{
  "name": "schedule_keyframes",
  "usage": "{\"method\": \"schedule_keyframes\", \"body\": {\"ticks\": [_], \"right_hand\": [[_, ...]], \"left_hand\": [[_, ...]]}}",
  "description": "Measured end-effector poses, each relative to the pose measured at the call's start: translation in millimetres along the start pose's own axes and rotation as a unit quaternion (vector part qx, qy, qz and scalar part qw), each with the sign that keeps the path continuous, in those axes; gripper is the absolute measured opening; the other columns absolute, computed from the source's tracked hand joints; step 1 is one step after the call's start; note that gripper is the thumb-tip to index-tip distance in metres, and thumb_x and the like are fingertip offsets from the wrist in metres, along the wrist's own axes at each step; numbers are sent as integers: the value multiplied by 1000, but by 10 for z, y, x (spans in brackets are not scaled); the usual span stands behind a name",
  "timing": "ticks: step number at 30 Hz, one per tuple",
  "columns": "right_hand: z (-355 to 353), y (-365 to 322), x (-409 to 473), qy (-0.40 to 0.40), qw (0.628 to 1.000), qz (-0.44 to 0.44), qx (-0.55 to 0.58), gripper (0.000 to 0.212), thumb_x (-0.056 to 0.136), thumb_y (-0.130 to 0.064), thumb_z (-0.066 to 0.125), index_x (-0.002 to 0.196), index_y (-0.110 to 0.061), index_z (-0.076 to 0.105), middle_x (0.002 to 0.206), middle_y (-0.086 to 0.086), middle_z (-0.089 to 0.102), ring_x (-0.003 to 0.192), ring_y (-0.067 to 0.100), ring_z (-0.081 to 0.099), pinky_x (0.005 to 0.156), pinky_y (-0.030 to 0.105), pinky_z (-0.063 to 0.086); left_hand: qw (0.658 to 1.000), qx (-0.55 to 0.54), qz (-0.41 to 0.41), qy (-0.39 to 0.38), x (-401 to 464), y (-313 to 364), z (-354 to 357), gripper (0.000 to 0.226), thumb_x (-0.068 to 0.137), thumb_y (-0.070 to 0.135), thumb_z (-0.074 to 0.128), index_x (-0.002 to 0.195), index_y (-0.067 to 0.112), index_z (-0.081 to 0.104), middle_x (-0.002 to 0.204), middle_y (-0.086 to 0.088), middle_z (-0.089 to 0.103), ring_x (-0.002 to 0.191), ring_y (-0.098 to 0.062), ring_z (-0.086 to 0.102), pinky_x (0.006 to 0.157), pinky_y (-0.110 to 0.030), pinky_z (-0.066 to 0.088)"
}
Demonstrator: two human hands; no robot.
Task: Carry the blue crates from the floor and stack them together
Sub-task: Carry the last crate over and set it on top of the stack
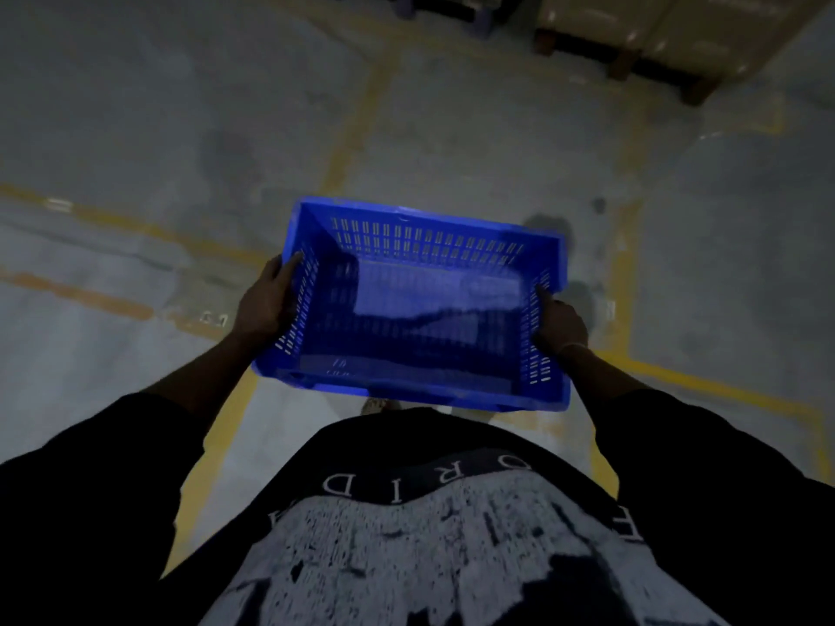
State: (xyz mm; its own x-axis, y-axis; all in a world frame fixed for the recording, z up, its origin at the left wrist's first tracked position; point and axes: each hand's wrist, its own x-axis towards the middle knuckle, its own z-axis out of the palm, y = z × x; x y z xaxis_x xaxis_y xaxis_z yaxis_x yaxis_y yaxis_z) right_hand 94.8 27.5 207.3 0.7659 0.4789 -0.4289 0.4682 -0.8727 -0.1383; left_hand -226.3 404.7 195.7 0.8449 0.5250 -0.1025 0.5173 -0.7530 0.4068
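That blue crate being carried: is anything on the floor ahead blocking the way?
Nothing visible does. The blue crate is held by left hand and right hand over bare floor; wrapped pallets stand off at the far edge.

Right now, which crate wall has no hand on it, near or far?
The far wall of the blue crate, with two slot rows. The left hand and right hand grip the side walls; the near wall is also hand-free.

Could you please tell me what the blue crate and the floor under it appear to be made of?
Blue crate: likely moulded plastic, smooth, slightly glossy, with uniform slotted walls. Floor: probably sealed concrete, grey and mottled, with worn yellow painted lines.
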Motion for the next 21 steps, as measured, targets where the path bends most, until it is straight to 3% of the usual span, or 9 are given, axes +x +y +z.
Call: {"method": "schedule_keyframes", "body": {"ticks": [10, 13, 21], "right_hand": [[-221, -1145, 192, 5, 985, -169, -38, 86, 80, -10, 62, 156, -22, 22, 130, 27, 51, 113, 42, 57, 89, 45, 50], [-247, -1660, 225, 2, 974, -218, -57, 86, 80, -10, 61, 156, -22, 21, 124, 26, 55, 113, 42, 57, 87, 44, 50], [-190, -3416, 361, -15, 944, -311, -108, 79, 82, -14, 63, 153, -22, 30, 126, 23, 55, 114, 41, 57, 86, 44, 49]], "left_hand": [[979, -10, -153, 130, -1410, -402, -227, 65, 97, 38, 36, 159, 18, 27, 160, -18, 31, 105, -46, 63, 75, -53, 54], [966, -1, -199, 163, -1705, -623, -326, 62, 99, 30, 41, 159, 18, 29, 159, -19, 33, 106, -48, 63, 74, -54, 54], [934, -16, -280, 223, -2379, -1560, -646, 68, 94, 36, 40, 159, 21, 28, 158, -15, 34, 99, -45, 66, 72, -50, 56]]}}
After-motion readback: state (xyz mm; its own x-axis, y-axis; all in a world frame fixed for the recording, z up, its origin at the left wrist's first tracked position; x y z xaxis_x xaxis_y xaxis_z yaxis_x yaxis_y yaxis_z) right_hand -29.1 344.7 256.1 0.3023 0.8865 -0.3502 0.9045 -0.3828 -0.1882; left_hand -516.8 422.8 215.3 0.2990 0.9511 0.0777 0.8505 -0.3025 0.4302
